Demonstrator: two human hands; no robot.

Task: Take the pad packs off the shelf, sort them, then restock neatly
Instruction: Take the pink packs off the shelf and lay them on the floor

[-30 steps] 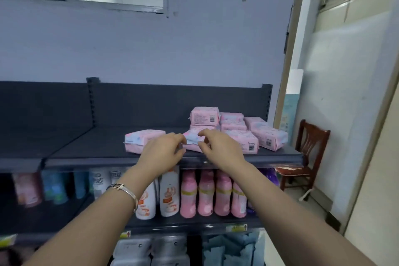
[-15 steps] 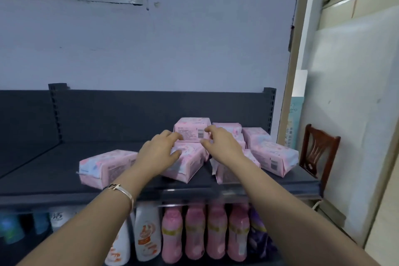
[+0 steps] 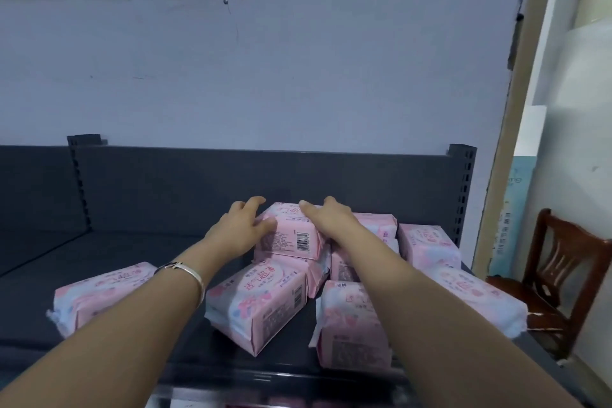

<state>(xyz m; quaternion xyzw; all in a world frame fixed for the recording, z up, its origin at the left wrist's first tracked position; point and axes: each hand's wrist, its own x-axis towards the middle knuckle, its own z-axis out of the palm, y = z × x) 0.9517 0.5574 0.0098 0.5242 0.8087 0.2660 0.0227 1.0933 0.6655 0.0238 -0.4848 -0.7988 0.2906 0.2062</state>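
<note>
Several pink pad packs lie on the dark grey shelf (image 3: 132,252). A top pack (image 3: 291,232) with a barcode sits on a stack at the middle back. My left hand (image 3: 240,230) grips its left side, with a silver bracelet on that wrist. My right hand (image 3: 328,217) lies over its right top edge, fingers curled on it. In front lie a tilted pack (image 3: 258,301), a pack (image 3: 96,295) at the left and a pack (image 3: 351,321) under my right forearm. More packs (image 3: 427,245) lie at the right.
The shelf's dark back panel (image 3: 198,189) rises behind the packs, with a slotted upright (image 3: 462,192) at the right end. A wooden chair (image 3: 563,278) stands to the right of the shelf. The left half of the shelf carries nothing in view.
The view has moved closer and higher over the shelf. Both hands have reached further back, from the front packs onto the top pack of the stack.
</note>
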